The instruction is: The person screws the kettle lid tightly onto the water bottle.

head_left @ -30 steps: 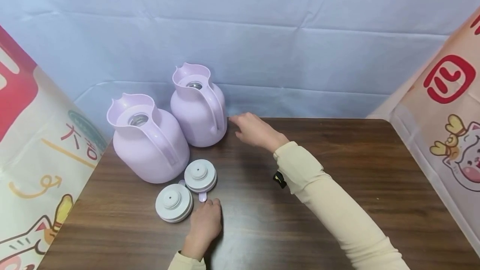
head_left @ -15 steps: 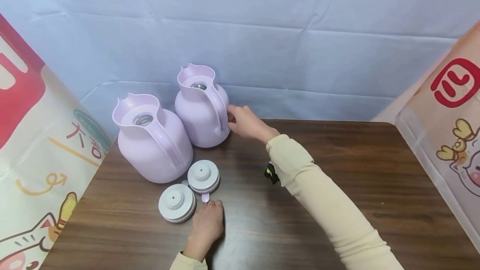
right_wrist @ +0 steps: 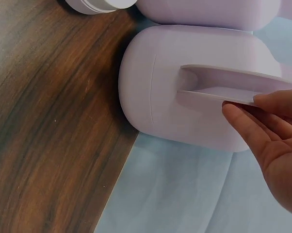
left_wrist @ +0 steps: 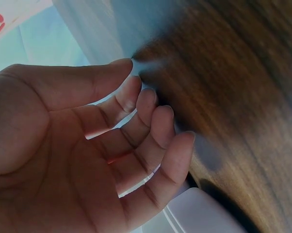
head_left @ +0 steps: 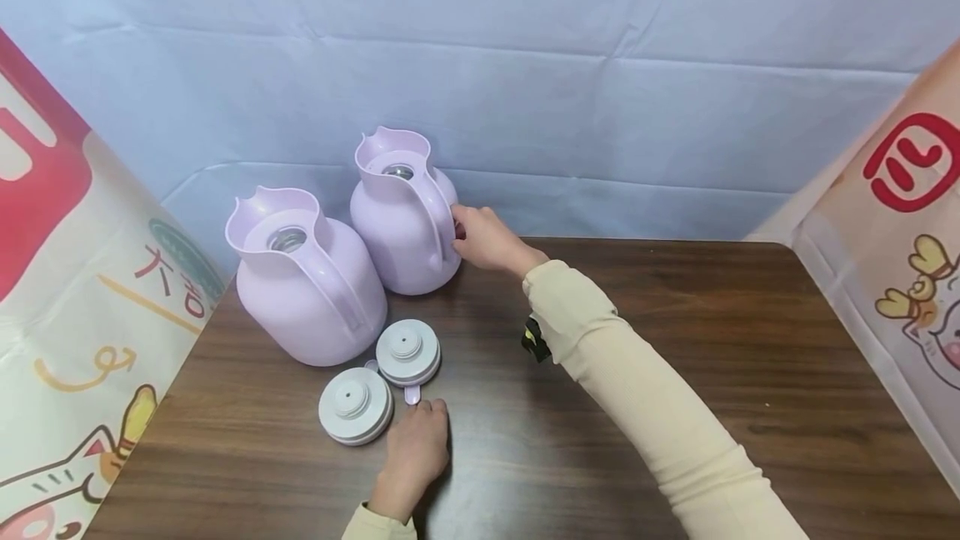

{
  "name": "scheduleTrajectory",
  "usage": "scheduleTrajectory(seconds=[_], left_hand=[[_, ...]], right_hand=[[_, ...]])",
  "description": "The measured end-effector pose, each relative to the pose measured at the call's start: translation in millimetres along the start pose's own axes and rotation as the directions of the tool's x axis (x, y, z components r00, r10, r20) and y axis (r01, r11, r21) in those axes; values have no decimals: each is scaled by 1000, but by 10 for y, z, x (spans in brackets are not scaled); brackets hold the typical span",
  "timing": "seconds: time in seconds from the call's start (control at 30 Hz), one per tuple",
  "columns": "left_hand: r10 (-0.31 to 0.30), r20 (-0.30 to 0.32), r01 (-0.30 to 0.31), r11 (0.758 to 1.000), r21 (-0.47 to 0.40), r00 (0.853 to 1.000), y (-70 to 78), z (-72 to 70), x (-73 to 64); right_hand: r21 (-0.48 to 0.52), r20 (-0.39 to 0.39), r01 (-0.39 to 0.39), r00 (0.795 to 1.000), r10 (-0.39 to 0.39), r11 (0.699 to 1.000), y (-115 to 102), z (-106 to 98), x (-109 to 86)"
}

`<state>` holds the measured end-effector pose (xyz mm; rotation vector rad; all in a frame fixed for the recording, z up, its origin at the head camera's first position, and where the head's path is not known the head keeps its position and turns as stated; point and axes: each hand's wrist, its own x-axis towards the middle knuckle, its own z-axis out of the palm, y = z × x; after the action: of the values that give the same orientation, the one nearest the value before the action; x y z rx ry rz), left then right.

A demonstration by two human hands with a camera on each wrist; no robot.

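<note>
Two lilac thermos jugs, lidless with their silvery mouths showing, stand at the back left: a nearer jug (head_left: 307,307) and a farther jug (head_left: 401,232). My right hand (head_left: 491,242) is at the handle (head_left: 429,207) of the farther jug. In the right wrist view, its thumb lies on the handle's edge and the fingers curl in behind. My left hand (head_left: 416,447) rests on the table by the lilac tab (head_left: 412,394) of a white lid (head_left: 407,350). The left wrist view shows its fingers (left_wrist: 177,155) loosely curved around nothing. A second white lid (head_left: 355,405) lies to its left.
All this stands on a dark wood table (head_left: 675,332). A pale blue cloth (head_left: 525,107) hangs along the back edge. Printed cloths with cartoon figures border the left (head_left: 82,315) and right (head_left: 900,232) sides. Both jugs stand close together.
My right hand has moved slightly left and up, from beside the farther jug onto its handle. The view has shifted a little. Jugs, lids and left hand stay in place.
</note>
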<state>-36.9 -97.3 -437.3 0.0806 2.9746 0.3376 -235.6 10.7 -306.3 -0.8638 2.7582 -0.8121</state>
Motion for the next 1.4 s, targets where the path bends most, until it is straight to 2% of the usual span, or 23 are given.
scheduleTrajectory(seconds=[0.17, 0.33, 0.67, 1.23, 1.4], left_hand=[[-6, 13, 6, 1000, -6, 1000, 2, 5, 10], [-15, 29, 15, 1000, -8, 999, 0, 3, 19], [-19, 28, 19, 1000, -2, 999, 7, -1, 10], [-7, -14, 7, 1000, 6, 1000, 2, 22, -2], [-1, -12, 1, 1000, -6, 1000, 2, 23, -3]], right_hand=[[-18, -8, 8, 1000, -8, 1000, -3, 5, -3], [-10, 16, 5, 1000, -5, 1000, -13, 4, -22], [-12, -6, 14, 1000, -14, 1000, 49, -44, -157], [101, -35, -70, 997, 74, 992, -16, 23, -146], [66, -26, -71, 997, 73, 995, -31, 15, -151]])
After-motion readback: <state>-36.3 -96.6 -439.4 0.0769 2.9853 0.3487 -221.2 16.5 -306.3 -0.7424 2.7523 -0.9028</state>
